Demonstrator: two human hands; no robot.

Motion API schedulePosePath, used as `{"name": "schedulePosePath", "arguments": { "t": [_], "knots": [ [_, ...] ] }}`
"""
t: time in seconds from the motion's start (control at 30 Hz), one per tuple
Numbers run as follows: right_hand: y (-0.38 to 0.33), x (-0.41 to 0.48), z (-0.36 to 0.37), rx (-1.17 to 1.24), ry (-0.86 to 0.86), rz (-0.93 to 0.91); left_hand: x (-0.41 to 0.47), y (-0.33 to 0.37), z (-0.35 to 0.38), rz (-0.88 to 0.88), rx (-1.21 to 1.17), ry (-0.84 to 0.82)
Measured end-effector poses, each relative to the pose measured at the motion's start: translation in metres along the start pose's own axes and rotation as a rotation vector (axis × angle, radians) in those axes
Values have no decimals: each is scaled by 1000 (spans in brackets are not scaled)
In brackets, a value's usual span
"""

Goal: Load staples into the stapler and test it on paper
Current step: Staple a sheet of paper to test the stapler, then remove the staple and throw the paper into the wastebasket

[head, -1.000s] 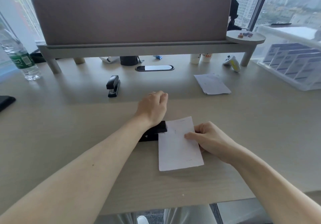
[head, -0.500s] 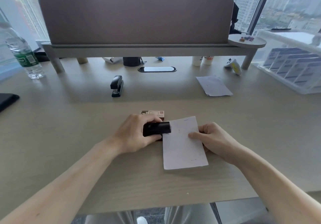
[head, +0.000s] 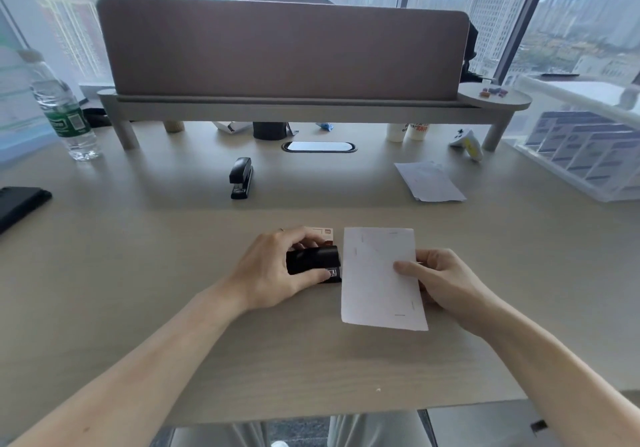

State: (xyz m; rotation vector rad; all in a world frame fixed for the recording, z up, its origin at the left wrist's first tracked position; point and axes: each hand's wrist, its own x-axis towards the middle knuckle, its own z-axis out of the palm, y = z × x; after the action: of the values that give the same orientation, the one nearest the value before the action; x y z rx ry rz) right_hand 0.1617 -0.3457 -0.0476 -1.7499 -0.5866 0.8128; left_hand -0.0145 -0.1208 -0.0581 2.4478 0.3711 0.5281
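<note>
A black stapler (head: 313, 260) lies on the desk with its mouth pointing right. My left hand (head: 273, 270) grips it around the body, thumb low at the front. A small white sheet of paper (head: 377, 290) with several staples along its edges sits just right of the stapler's mouth, apart from it by a narrow gap. My right hand (head: 446, 278) pinches the sheet's right edge, thumb on top. A small staple box (head: 323, 233) peeks out behind my left fingers.
A second black stapler (head: 241, 178) stands farther back. More paper (head: 429, 183) lies at the back right, a water bottle (head: 64, 114) at the left, a dark object (head: 19, 204) at the left edge, and a clear organiser (head: 581, 155) at the right. A raised shelf (head: 311, 108) with a partition spans the back.
My left hand came off the stapler's top and now grips its body. The paper slid right, out of the stapler's mouth, still held by my right hand.
</note>
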Motion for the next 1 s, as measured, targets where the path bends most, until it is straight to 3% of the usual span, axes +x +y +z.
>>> {"name": "schedulePosePath", "arguments": {
  "t": [0.17, 0.3, 0.43, 0.63, 0.77, 1.0],
  "knots": [
    [-17, 0, -18, 20, 156, -208, 12, 20, -3, -166, -256, 191],
    [-31, -4, -6, 70, 146, -353, 21, 48, -1, -250, -580, 12],
    [-30, -8, 6, 68, 131, -442, 17, 62, 2, -236, -759, 66],
    [-34, -17, -12, 106, 245, -413, 18, 72, 1, -226, -841, 97],
    [-35, -32, -23, 94, 207, -372, 24, 89, 14, -172, -867, 118],
    [-29, -46, -30, 23, 334, -480, 30, 110, 27, -25, -781, 121]
  ]
}}
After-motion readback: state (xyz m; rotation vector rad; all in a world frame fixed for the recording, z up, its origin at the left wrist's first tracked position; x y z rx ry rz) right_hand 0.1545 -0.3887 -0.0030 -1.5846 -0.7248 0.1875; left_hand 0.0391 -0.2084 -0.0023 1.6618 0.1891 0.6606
